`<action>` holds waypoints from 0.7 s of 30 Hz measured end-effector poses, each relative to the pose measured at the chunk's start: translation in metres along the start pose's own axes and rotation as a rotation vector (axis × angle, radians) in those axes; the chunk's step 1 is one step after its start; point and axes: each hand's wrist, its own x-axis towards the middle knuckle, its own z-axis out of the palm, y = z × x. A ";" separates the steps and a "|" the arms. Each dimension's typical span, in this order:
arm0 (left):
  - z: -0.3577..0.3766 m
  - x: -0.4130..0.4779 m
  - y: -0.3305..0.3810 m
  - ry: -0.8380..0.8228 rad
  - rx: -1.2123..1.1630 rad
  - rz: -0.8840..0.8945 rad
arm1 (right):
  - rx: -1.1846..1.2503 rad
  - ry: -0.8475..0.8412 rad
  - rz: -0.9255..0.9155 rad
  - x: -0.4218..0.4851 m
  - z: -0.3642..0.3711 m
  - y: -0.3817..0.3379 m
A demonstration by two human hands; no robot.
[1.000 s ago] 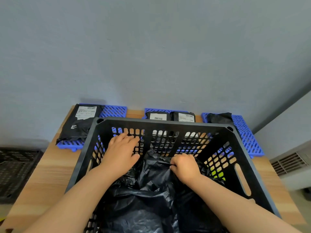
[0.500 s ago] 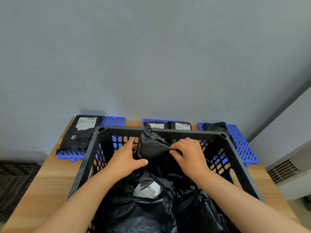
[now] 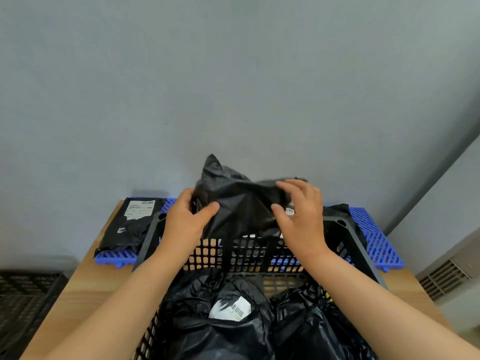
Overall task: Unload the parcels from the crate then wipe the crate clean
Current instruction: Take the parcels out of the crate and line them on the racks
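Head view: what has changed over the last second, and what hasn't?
The right hand pulled a black parcel up out of the crate to above its far rim. The left hand, open a second ago, now grips it too. A labelled parcel beneath came into sight. The crate and the unloaded parcel on the blue mat stayed put.

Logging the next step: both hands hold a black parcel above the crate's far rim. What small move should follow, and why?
Likely set the parcel on the blue mats beyond the crate: left hand and right hand hold it above the rim; other parcels lie there.
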 end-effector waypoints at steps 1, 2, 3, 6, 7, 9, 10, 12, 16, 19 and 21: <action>0.000 0.002 0.006 0.044 -0.016 0.037 | 0.005 0.026 0.019 0.001 -0.002 -0.003; 0.001 0.002 0.013 0.084 -0.027 0.080 | 0.021 0.033 0.039 0.002 -0.004 -0.005; 0.002 0.003 0.019 0.117 -0.024 0.133 | 0.041 0.018 0.060 0.002 -0.006 -0.007; 0.009 0.000 0.023 0.164 0.091 0.261 | 0.103 -0.090 0.130 -0.004 -0.006 -0.007; 0.012 -0.002 0.019 0.151 0.170 0.295 | 0.121 -0.123 0.147 -0.007 -0.006 -0.007; 0.017 -0.007 0.005 0.102 0.374 0.402 | 0.175 -0.177 0.201 -0.015 -0.004 -0.007; 0.019 -0.010 -0.003 0.062 0.476 0.477 | 0.223 -0.205 0.249 -0.019 -0.003 -0.007; 0.023 -0.013 -0.023 -0.042 0.657 0.658 | 0.353 -0.261 0.380 -0.024 -0.002 -0.009; 0.033 -0.025 -0.051 -0.157 0.815 0.941 | 0.543 -0.298 0.677 -0.035 0.002 -0.005; 0.037 -0.034 -0.062 -0.179 0.907 1.004 | 0.669 -0.326 0.905 -0.040 0.003 -0.002; 0.038 -0.038 -0.069 -0.207 0.964 0.966 | 0.624 -0.364 0.934 -0.043 0.004 0.000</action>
